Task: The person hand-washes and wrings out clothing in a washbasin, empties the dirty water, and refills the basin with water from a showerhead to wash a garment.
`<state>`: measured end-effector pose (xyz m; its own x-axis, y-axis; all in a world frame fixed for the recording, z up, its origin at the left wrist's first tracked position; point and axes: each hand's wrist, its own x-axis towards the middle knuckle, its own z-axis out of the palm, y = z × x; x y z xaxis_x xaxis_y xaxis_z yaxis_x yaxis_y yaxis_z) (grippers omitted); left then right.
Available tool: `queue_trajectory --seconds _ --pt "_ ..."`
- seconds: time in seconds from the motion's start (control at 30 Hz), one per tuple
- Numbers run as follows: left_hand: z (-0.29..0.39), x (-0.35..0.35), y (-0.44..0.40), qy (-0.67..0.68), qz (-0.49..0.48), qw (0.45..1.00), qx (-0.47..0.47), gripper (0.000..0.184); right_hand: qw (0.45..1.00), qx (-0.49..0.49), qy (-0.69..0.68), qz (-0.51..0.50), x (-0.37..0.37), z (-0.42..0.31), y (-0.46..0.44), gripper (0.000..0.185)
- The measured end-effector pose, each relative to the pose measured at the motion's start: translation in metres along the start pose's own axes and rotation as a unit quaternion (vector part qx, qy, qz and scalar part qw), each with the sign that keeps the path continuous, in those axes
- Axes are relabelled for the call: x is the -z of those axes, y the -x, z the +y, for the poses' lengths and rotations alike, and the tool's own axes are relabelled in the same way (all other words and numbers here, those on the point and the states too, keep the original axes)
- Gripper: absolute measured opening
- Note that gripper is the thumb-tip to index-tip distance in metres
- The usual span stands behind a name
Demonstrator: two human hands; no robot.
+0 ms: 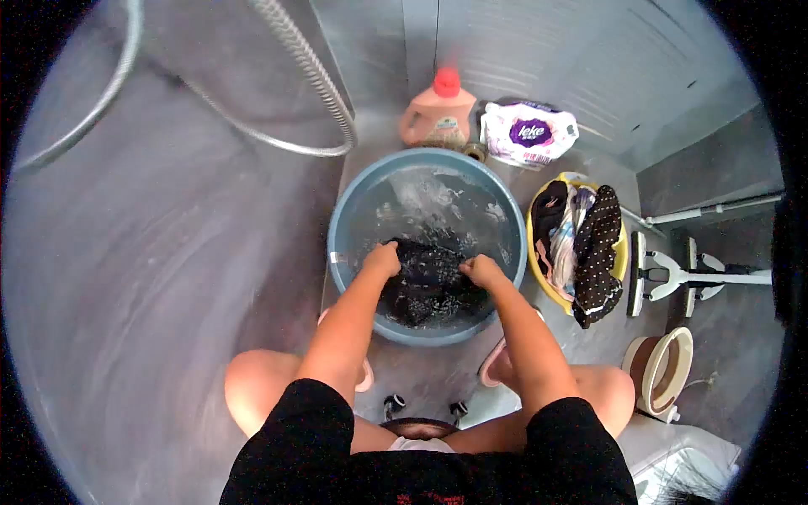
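Note:
A round blue basin of soapy water stands on the floor between my feet. A wet black cloth garment lies partly in the water; its exact kind does not show. My left hand is closed on the garment's upper left edge. On the opposite side, my right hand grips its right edge with curled fingers. The cloth stretches between both hands, low in the basin. Patches of foam float on the water beyond it.
Behind the basin stand a pink detergent bottle with a red cap and a white-purple wipes pack. A yellow basket of clothes is right, near mops and a cream-brown bucket. A metal shower hose hangs upper left.

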<state>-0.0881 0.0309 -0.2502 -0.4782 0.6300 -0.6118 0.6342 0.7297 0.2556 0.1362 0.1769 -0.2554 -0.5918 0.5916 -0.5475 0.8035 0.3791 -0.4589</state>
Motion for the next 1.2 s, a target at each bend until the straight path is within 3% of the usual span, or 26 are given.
queue_trajectory --seconds 0.03,0.1,0.17,0.23,0.33,0.37,0.43,0.5,0.7,0.77,0.83,0.97,1.0,1.1,1.17,1.2 --pt "-0.002 0.009 0.006 0.020 0.013 1.000 -0.020 0.047 0.998 0.052 0.016 0.011 0.013 -0.007 0.013 0.025" --pt "0.010 0.056 0.045 -0.007 0.061 0.997 -0.041 0.049 0.995 0.048 0.041 0.074 0.040 -0.032 0.039 0.024" --pt "0.024 0.107 0.090 0.016 0.112 0.991 -0.068 0.046 0.977 0.056 0.070 0.193 0.074 -0.061 0.064 0.029" --pt "0.024 0.142 0.107 -0.009 0.166 0.980 -0.111 0.039 0.954 0.125 0.079 0.261 0.114 -0.084 0.088 0.032" --pt "0.047 0.219 0.186 -0.043 0.263 0.949 -0.170 0.033 0.919 0.180 0.091 0.338 0.197 -0.145 0.176 0.034" --pt "0.056 0.245 0.209 -0.041 0.293 0.937 -0.186 0.030 0.925 0.156 0.118 0.327 0.218 -0.159 0.192 0.033" --pt "0.069 0.287 0.243 -0.073 0.321 0.921 -0.211 0.033 0.891 0.178 0.145 0.392 0.254 -0.182 0.226 0.031" --pt "0.079 0.327 0.279 -0.061 0.347 0.911 -0.215 0.045 0.893 0.148 0.131 0.403 0.289 -0.208 0.264 0.036" --pt "0.089 0.421 0.358 -0.074 0.438 0.857 -0.261 0.047 0.800 0.250 0.153 0.524 0.363 -0.262 0.338 0.033" --pt "0.094 0.422 0.378 -0.043 0.402 0.890 -0.211 0.046 0.780 0.266 0.144 0.548 0.365 -0.273 0.347 0.033" --pt "0.090 0.418 0.367 -0.076 0.426 0.869 -0.239 0.047 0.802 0.241 0.127 0.532 0.363 -0.275 0.336 0.034" --pt "0.097 0.393 0.308 -0.089 0.314 0.921 -0.214 0.050 0.885 0.170 0.131 0.414 0.350 -0.247 0.274 0.035" --pt "0.099 0.379 0.285 -0.112 0.282 0.934 -0.191 0.053 0.901 0.146 0.137 0.384 0.337 -0.235 0.253 0.034" --pt "0.087 0.317 0.210 -0.137 0.159 0.958 -0.194 0.050 0.912 0.213 0.146 0.319 0.273 -0.168 0.154 0.033" --pt "0.066 0.254 0.163 -0.109 0.131 0.968 -0.184 0.055 0.939 0.163 0.129 0.275 0.218 -0.142 0.135 0.039" --pt "0.058 0.223 0.140 -0.092 0.168 0.966 -0.173 0.043 0.944 0.156 0.113 0.267 0.194 -0.127 0.118 0.043"
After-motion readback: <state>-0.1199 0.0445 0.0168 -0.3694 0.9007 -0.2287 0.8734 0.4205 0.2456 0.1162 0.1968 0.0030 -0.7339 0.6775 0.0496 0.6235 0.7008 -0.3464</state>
